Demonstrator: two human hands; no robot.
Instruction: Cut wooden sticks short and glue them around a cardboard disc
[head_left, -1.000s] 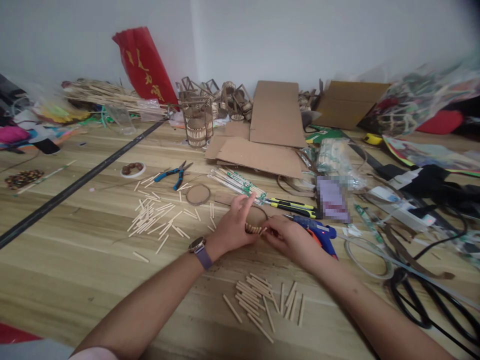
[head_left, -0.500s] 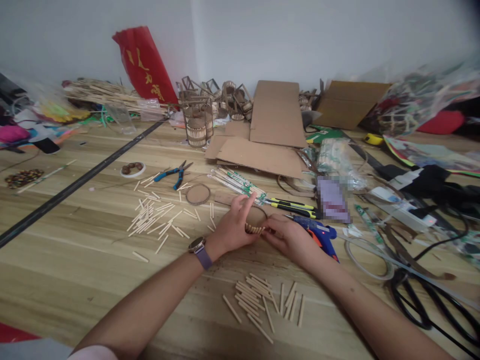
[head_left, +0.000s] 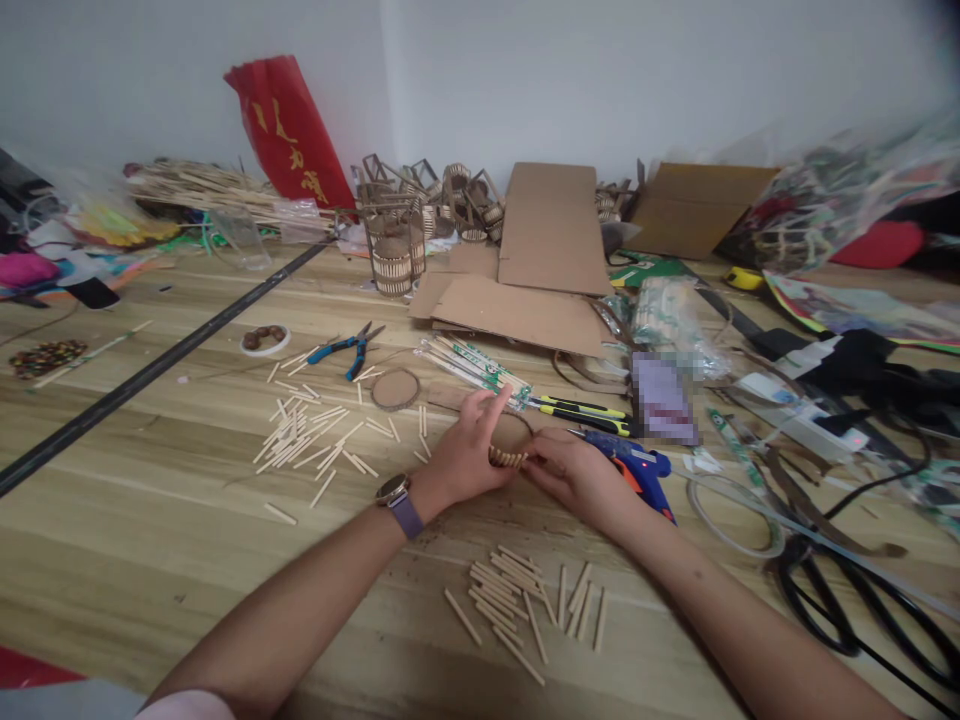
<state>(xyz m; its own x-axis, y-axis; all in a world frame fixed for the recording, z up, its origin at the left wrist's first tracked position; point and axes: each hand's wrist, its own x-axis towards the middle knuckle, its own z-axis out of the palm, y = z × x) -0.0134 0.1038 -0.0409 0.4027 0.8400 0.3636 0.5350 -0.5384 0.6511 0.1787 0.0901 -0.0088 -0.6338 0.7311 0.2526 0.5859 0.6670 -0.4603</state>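
Note:
My left hand (head_left: 466, 450) is closed around the left side of a round cardboard base (head_left: 511, 433), thumb low and fingers toward the far rim. Along the near rim stands a row of short wooden sticks (head_left: 506, 460). At the right end of that row, the fingertips of my right hand (head_left: 574, 475) pinch a small stick, mostly hidden by the fingers. Just beyond my right hand lies a blue glue gun (head_left: 634, 460) with a red light. Loose short sticks (head_left: 499, 590) are scattered between my forearms.
More cut sticks (head_left: 300, 440) lie at the left, near blue-handled pliers (head_left: 349, 350) and a second cardboard disc (head_left: 396, 388). Yellow-black cutters (head_left: 585, 412) sit behind my hands. Black scissors (head_left: 817, 600) and a power strip (head_left: 806, 420) occupy the right. Cardboard sheets (head_left: 517, 310) stand behind.
Almost nothing differs. Both hands keep their hold at the round base, with only a very slight shift of the right fingers and the view.

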